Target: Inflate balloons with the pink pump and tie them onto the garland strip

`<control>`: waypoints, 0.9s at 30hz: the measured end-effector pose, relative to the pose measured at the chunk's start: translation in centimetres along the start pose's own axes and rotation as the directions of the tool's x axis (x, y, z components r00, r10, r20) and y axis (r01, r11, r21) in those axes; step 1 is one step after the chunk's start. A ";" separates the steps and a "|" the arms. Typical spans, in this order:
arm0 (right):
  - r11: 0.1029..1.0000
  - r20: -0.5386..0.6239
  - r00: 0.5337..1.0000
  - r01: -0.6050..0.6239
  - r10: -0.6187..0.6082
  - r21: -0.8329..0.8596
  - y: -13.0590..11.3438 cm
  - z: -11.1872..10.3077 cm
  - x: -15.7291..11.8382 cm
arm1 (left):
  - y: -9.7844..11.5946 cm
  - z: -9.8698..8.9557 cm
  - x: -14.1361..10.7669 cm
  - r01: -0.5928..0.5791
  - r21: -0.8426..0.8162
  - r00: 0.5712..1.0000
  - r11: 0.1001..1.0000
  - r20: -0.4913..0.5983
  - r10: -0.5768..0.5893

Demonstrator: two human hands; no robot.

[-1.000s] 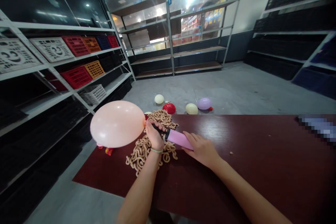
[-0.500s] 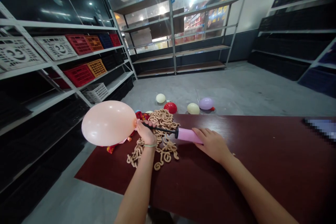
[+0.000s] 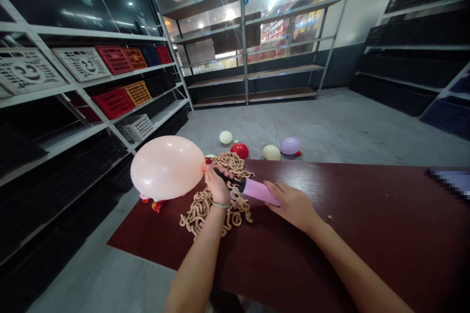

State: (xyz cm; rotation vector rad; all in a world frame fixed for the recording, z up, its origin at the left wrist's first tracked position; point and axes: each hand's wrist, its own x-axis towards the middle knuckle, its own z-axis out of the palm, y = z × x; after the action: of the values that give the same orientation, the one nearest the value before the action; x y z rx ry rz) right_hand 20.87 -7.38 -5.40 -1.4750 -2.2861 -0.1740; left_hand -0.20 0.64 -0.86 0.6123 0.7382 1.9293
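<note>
A large peach balloon (image 3: 167, 168) sticks out to the left of my left hand (image 3: 217, 183), its neck pinched in my fingers at the black end of a balloon pump. Wrapped round the pink barrel of the balloon pump (image 3: 259, 192) is my right hand (image 3: 293, 205). Only a short stretch of the pump's black rod shows between my left hand and the barrel. Under and behind my left hand lies a heap of tan curly sticks (image 3: 237, 212) on the dark red table (image 3: 293, 264). Part of the heap is hidden by my left forearm.
Several balloons lie on the floor beyond the table, among them a red balloon (image 3: 240, 150) and a purple balloon (image 3: 290, 145). Shelving with crates (image 3: 114, 101) stands along the left. A red wrapper (image 3: 157, 205) is partly under the peach balloon.
My left hand has moved right with the balloon, closer to the pink barrel, and less of the black rod shows. My right hand has shifted slightly left.
</note>
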 end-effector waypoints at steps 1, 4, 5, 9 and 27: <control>1.000 -0.008 1.000 0.001 -0.001 -0.019 0.7 -0.2 -0.1 | 0.3 -0.1 0.3 -0.018 -0.008 1.000 1.000 -0.009 0.018; 0.997 -0.026 1.000 -0.019 0.017 -0.069 2.4 -0.6 -0.4 | 1.2 -0.3 1.1 -0.055 -0.026 0.998 0.998 -0.025 0.055; 0.997 -0.023 1.000 -0.023 0.021 -0.073 2.6 -0.6 -0.5 | 1.4 -0.4 1.2 -0.065 -0.032 0.997 0.997 -0.036 0.064; 0.999 0.005 1.000 -0.025 0.025 -0.029 1.1 -0.5 -0.1 | 1.6 -0.2 0.9 -0.089 -0.030 0.991 0.996 -0.101 0.085; 0.999 0.000 1.000 -0.009 0.009 -0.034 -0.5 -1.3 0.0 | 0.6 0.1 -0.9 0.051 -0.013 0.997 0.999 0.065 -0.050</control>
State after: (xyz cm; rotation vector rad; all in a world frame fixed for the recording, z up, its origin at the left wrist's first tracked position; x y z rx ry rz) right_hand 20.78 -7.96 -4.18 -1.5023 -2.2873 -0.2113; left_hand -0.06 -0.37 -0.44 0.6376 0.6918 1.8582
